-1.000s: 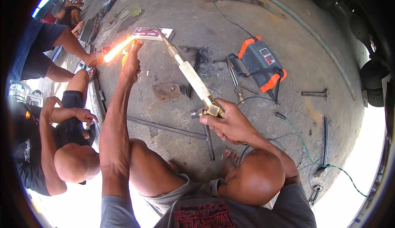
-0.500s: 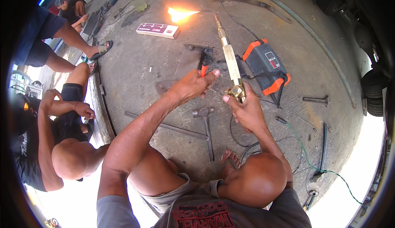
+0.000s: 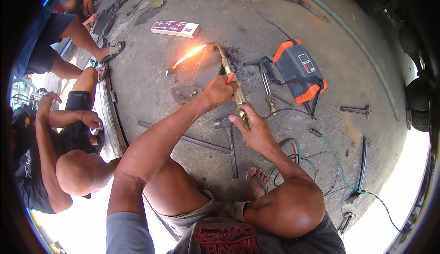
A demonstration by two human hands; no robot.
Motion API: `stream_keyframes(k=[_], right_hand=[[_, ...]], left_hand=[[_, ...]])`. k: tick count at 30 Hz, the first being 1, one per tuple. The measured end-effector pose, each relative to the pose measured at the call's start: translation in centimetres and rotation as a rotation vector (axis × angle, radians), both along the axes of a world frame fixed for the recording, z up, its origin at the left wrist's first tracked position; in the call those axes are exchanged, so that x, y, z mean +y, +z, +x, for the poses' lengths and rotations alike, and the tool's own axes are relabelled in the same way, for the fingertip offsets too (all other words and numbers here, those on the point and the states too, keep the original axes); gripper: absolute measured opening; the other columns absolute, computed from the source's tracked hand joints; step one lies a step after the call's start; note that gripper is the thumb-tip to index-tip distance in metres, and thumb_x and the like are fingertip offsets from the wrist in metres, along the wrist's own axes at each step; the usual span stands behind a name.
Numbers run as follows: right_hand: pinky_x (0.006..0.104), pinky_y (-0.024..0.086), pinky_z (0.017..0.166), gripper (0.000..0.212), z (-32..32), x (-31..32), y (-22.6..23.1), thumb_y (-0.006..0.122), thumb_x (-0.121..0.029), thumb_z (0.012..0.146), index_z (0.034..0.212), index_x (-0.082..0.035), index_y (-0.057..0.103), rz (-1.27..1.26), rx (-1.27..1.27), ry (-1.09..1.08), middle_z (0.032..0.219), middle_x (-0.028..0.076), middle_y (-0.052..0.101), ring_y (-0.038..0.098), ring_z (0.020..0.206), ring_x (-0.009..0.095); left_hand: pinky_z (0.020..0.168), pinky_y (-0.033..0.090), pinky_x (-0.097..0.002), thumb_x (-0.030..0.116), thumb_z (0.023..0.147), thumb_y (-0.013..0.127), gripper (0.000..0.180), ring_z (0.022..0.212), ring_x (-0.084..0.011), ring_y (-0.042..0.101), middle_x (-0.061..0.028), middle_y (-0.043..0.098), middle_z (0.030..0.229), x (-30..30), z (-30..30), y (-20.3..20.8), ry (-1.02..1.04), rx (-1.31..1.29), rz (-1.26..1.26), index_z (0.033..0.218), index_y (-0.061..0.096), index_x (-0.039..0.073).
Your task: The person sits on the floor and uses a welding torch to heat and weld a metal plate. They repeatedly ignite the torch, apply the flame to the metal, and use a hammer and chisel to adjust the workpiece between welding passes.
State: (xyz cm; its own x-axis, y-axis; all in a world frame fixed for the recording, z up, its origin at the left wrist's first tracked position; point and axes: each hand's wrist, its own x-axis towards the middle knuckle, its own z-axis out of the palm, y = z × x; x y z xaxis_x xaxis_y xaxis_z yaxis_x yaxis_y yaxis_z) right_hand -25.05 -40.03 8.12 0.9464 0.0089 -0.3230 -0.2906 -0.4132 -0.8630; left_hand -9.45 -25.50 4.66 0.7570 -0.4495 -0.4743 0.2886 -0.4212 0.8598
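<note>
My right hand (image 3: 254,128) is closed around the valve end of a brass gas torch (image 3: 239,97). From its tip a bright yellow-orange flame (image 3: 190,56) streams to the left over a flat metal plate (image 3: 207,70) on the ground. My left hand (image 3: 221,91) is closed on an orange-handled tool (image 3: 231,76) beside the torch's barrel; its working end cannot be made out. Just left of that hand lies a second metal piece with holes (image 3: 184,94). Below my hands a hammer (image 3: 232,146) rests on the ground next to a long metal bar (image 3: 201,145).
To the right stands a grey and orange machine (image 3: 300,70), with another torch (image 3: 268,91) beside it. A white and purple box (image 3: 175,28) lies beyond the flame. Cables and a green cord (image 3: 339,167) cross the right side. People sit and stand at left; one's knee (image 3: 80,173) is near.
The torch has come nearer and left, its flame now over the metal plate. My left hand has shifted slightly right beside the barrel. The second torch beside the machine has come into sight.
</note>
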Motion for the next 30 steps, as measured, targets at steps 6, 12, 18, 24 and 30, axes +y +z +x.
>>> stream_keyframes(k=[6, 12, 18, 24, 30], right_hand=[[0.0422, 0.052, 0.060, 0.036, -0.6, 0.6, -3.8, 0.069, -0.033, 0.105, 0.128, -0.008, 0.057, 0.010, -0.143, -0.041, 0.074, 0.015, 0.066, 0.069, 0.065, 0.026], [0.0434, 0.052, 0.064, 0.035, -0.4, 1.0, -5.4, 0.069, -0.029, 0.105, 0.129, -0.007, 0.057, -0.012, -0.268, -0.048, 0.076, 0.017, 0.067, 0.070, 0.068, 0.027], [0.0419, 0.051, 0.060, 0.034, -0.3, 0.7, -4.8, 0.070, -0.030, 0.105, 0.126, -0.007, 0.056, -0.028, -0.221, -0.070, 0.072, 0.014, 0.064, 0.068, 0.064, 0.023], [0.0351, 0.046, 0.052, 0.033, -1.0, -0.1, -3.5, 0.072, -0.032, 0.105, 0.121, -0.008, 0.057, 0.047, -0.208, -0.088, 0.072, 0.007, 0.064, 0.060, 0.055, 0.017], [0.0320, 0.046, 0.055, 0.031, -1.4, 1.5, -1.4, 0.074, -0.030, 0.103, 0.116, -0.007, 0.059, 0.132, -0.256, -0.063, 0.075, 0.004, 0.065, 0.056, 0.062, 0.009]], left_hand=[[0.088, 0.061, -0.0409, 0.032, 0.106, 0.067, 0.039, 0.095, -0.0245, 0.073, -0.0158, 0.073, 0.100, -0.8, -0.1, -2.0, -0.063, -0.008, 0.067, 0.108, 0.069, -0.007], [0.086, 0.060, -0.0388, 0.033, 0.106, 0.067, 0.042, 0.093, -0.0249, 0.073, -0.0170, 0.074, 0.099, -0.6, 0.6, -2.4, -0.120, -0.050, 0.131, 0.109, 0.070, -0.009], [0.086, 0.058, -0.0407, 0.038, 0.106, 0.066, 0.046, 0.097, -0.0275, 0.074, -0.0203, 0.075, 0.102, -0.3, 0.4, 0.1, -0.111, 0.010, 0.119, 0.110, 0.070, -0.008], [0.098, 0.051, -0.0537, 0.033, 0.095, 0.062, 0.050, 0.113, -0.0461, 0.068, -0.0320, 0.071, 0.116, 3.5, 5.2, 3.9, 0.223, -0.340, 0.446, 0.125, 0.064, -0.007], [0.108, 0.048, -0.0559, 0.025, 0.097, 0.045, 0.052, 0.125, -0.0527, 0.061, -0.0393, 0.064, 0.127, 10.1, 9.1, 2.3, 0.494, -0.332, 0.422, 0.138, 0.057, -0.004]])
